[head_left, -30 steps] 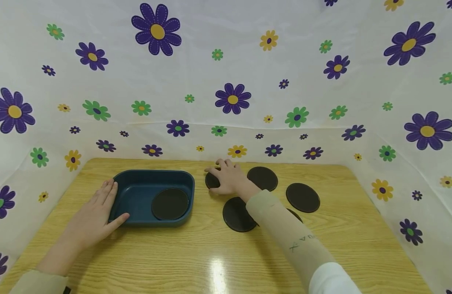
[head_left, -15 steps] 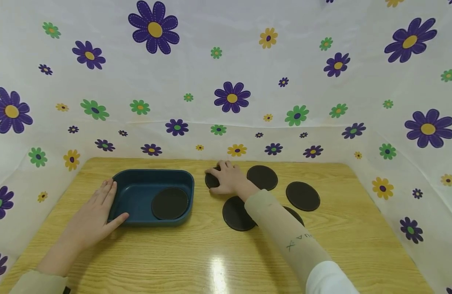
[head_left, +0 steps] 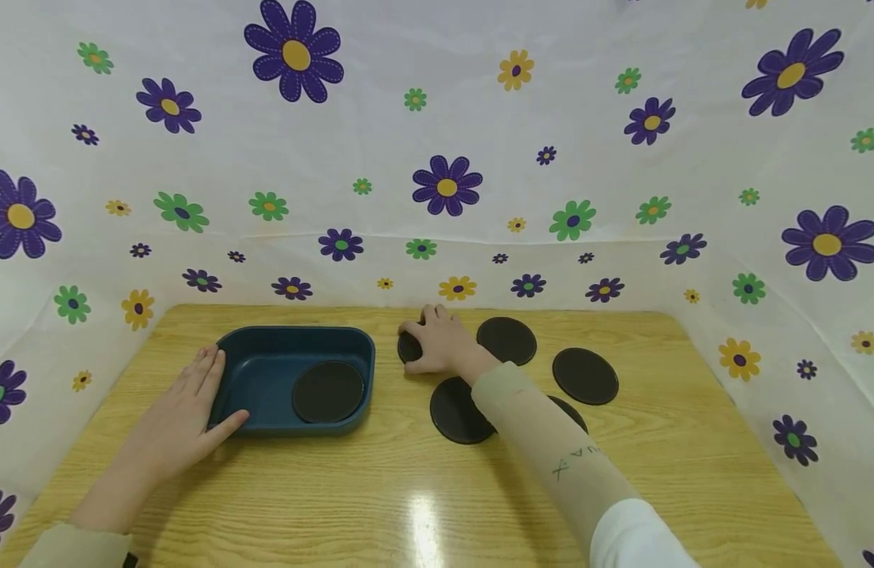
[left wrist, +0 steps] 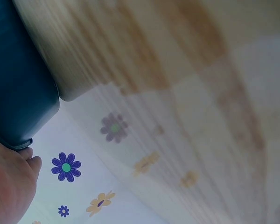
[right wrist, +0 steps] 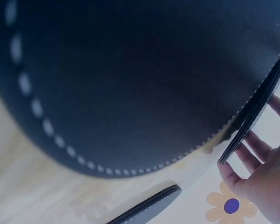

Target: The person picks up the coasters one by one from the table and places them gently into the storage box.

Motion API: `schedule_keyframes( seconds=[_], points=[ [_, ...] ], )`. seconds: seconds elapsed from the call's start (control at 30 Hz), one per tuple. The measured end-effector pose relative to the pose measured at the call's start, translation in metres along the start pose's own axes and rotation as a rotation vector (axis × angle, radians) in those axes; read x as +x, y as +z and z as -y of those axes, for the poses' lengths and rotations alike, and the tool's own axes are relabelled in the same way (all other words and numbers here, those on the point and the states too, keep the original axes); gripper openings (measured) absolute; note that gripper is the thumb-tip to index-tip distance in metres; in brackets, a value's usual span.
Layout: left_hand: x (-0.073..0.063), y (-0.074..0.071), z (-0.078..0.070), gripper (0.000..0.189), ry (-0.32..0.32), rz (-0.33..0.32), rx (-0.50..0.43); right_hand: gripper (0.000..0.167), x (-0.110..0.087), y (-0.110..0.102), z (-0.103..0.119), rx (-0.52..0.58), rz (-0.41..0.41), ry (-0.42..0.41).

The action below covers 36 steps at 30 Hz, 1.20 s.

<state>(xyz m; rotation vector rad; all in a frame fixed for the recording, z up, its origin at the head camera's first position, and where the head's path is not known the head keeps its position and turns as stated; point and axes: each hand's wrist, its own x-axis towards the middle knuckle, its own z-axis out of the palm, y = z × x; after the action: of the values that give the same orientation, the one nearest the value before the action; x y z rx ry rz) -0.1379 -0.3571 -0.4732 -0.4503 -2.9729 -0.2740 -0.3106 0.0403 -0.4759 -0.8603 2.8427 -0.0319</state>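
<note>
A dark blue rectangular tray sits on the left of the table. One round black coaster lies inside it, toward the right end. My left hand rests against the tray's left end, fingers straight along the rim and thumb over the near corner. To the right of the tray, my right hand grips another black coaster by its edges, thumb at the near side and fingers at the far side. The right wrist view shows fingertips at this coaster's edge, and white stitching on the coaster nearest the camera.
Further black coasters lie flat to the right: one behind, one at the far right and one in front. The right forearm partly covers another coaster. A flowered curtain encloses the wooden table.
The right hand's fingers have drawn in a little around the coaster beneath them. The left hand and the tray have stayed put; the head view has shifted slightly.
</note>
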Motion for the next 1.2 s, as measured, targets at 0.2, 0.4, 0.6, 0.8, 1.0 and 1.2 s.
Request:
schedule_keyframes(
  seconds=[0.2,0.4,0.6,0.8,1.0,1.2],
  points=[
    [0.001,0.001,0.001,0.103,0.000,-0.014,0.000,0.072,-0.003,-0.009,-0.001,-0.001,-0.019,-0.005],
    [0.001,0.002,0.000,0.103,0.001,-0.010,0.002,0.075,-0.006,-0.021,0.001,-0.003,-0.043,-0.028],
    [0.001,0.002,-0.001,0.103,0.000,-0.007,0.000,0.075,-0.007,-0.035,0.007,-0.009,-0.093,-0.069],
    [0.000,0.002,0.000,0.102,0.002,-0.009,0.007,0.074,-0.011,-0.052,0.019,-0.040,-0.115,-0.112],
    [-0.001,0.003,0.000,0.102,0.010,-0.023,0.010,0.075,-0.013,-0.062,0.032,-0.072,-0.139,-0.168],
    [-0.001,0.003,0.000,0.102,0.011,-0.020,0.014,0.075,-0.014,-0.066,0.047,-0.104,-0.161,-0.198]
  ],
)
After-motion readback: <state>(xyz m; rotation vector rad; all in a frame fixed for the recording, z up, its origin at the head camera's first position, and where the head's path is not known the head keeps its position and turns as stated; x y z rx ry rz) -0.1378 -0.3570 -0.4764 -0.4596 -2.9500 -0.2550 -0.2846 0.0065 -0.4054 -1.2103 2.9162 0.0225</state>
